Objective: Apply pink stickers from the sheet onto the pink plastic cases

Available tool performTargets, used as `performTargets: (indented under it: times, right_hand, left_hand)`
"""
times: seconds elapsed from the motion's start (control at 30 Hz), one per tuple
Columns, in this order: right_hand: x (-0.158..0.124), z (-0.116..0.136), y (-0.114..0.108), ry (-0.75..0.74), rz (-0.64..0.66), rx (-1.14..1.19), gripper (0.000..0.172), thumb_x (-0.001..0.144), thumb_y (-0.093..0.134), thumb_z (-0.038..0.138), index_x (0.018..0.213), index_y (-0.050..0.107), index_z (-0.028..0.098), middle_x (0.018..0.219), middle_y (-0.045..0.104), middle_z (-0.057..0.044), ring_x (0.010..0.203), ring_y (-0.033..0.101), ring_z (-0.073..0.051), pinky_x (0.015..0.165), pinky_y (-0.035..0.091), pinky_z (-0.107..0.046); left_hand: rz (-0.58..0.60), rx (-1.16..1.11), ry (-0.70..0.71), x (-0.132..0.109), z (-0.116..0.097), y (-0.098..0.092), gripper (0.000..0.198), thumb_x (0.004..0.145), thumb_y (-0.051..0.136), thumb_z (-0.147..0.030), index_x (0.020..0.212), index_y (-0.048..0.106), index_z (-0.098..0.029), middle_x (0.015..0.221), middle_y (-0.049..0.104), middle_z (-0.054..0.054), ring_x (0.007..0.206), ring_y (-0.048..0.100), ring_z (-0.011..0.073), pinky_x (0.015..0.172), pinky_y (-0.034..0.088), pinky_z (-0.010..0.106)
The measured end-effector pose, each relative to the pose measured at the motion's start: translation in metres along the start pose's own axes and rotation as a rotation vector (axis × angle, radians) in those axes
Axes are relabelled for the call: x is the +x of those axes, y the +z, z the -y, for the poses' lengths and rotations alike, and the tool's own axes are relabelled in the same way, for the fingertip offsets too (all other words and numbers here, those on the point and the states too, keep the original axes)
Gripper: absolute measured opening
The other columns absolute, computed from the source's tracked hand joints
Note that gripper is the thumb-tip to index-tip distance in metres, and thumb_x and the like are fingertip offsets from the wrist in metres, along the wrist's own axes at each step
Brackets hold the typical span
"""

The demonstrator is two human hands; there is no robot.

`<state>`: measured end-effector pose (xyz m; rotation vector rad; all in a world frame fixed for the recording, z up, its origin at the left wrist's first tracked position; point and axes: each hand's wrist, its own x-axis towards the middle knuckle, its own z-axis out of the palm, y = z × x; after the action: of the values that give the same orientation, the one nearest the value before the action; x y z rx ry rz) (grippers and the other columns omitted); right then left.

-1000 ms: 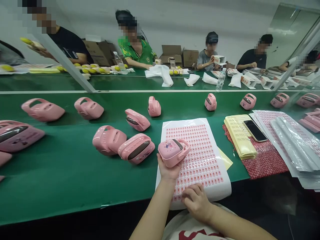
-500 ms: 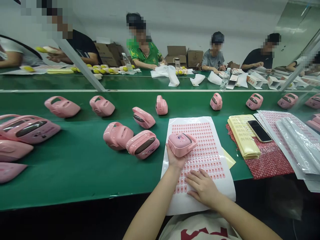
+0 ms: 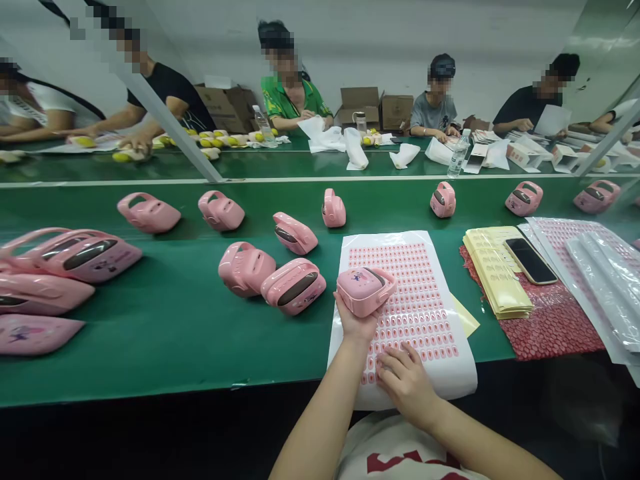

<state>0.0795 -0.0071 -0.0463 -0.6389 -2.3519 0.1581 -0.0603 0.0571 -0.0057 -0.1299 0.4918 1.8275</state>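
Left hand point(image 3: 356, 323) has its fingers clamped on a pink case point(image 3: 365, 291), held above the near left part of the sticker sheet point(image 3: 410, 293). Right hand point(image 3: 406, 380) rests on the sheet's near edge, fingers together, pressing the stickers. Open cardboard boxes point(image 3: 373, 107) stand far behind; contents hidden.

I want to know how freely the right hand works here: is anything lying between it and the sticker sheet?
Nothing visible does. The right hand rests directly on the near part of the sticker sheet, fingertips on the stickers. The pink case is held by the left hand farther up over the sheet, apart from the right hand.
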Motion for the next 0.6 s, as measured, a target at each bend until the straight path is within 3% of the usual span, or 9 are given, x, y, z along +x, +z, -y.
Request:
performTargets:
  times: [0.13, 0.23, 0.3, 0.37, 0.47, 0.6]
  right_hand:
    - [-0.001, 0.006, 0.000, 0.101, -0.061, 0.170, 0.013, 0.079, 0.050, 0.014, 0.071, 0.058, 0.021, 0.083, 0.062, -0.004, 0.081, 0.055, -0.019, 0.074, 0.043, -0.039]
    - [0.016, 0.002, -0.021, 0.344, -0.055, 0.462, 0.010, 0.075, 0.057, 0.023, 0.066, 0.057, 0.021, 0.086, 0.058, -0.005, 0.082, 0.056, -0.019, 0.069, 0.047, -0.035]
    - [0.035, -0.007, -0.040, 0.545, -0.165, 0.624, 0.013, 0.075, 0.059, 0.028, 0.064, 0.056, 0.021, 0.095, 0.057, -0.007, 0.091, 0.056, -0.021, 0.076, 0.047, -0.038]
    - [0.056, -0.016, -0.056, 0.675, -0.355, 0.734, 0.018, 0.076, 0.058, 0.033, 0.063, 0.053, 0.021, 0.107, 0.055, -0.008, 0.104, 0.052, -0.024, 0.084, 0.043, -0.043]
    - [0.080, -0.022, -0.067, 0.707, -0.538, 0.806, 0.021, 0.073, 0.061, 0.037, 0.063, 0.053, 0.020, 0.118, 0.052, -0.009, 0.114, 0.046, -0.026, 0.090, 0.039, -0.048]
    - [0.090, -0.016, -0.063, 0.740, -0.539, 0.757, 0.020, 0.069, 0.066, 0.033, 0.058, 0.054, 0.020, 0.119, 0.052, -0.010, 0.114, 0.046, -0.028, 0.091, 0.040, -0.048]
  left_hand:
    - [0.051, -0.008, 0.006, 0.000, -0.002, 0.001, 0.057, 0.081, 0.030, -0.058, 0.115, 0.050, -0.017, 0.102, 0.061, 0.014, 0.089, 0.059, 0.0278, 0.063, 0.053, 0.040]
    - [0.149, -0.049, -0.013, -0.006, -0.003, 0.000, 0.054, 0.080, 0.037, -0.057, 0.114, 0.051, -0.017, 0.104, 0.061, 0.013, 0.095, 0.057, 0.0283, 0.070, 0.052, 0.041]
    - [0.216, -0.093, -0.027, -0.014, 0.000, 0.002, 0.049, 0.079, 0.043, -0.053, 0.112, 0.052, -0.018, 0.105, 0.061, 0.012, 0.097, 0.057, 0.0279, 0.074, 0.051, 0.041]
    - [0.263, -0.131, -0.050, -0.025, 0.007, 0.006, 0.046, 0.078, 0.045, -0.051, 0.110, 0.054, -0.019, 0.106, 0.061, 0.011, 0.099, 0.056, 0.0269, 0.078, 0.050, 0.041]
    - [0.280, -0.173, -0.153, -0.043, 0.019, 0.017, 0.043, 0.078, 0.044, -0.049, 0.106, 0.056, -0.019, 0.104, 0.063, 0.010, 0.098, 0.057, 0.0242, 0.079, 0.050, 0.036]
    - [0.183, -0.254, -0.273, -0.058, 0.031, 0.029, 0.045, 0.079, 0.040, -0.049, 0.100, 0.059, -0.015, 0.099, 0.064, 0.012, 0.088, 0.061, 0.0188, 0.071, 0.052, 0.024]
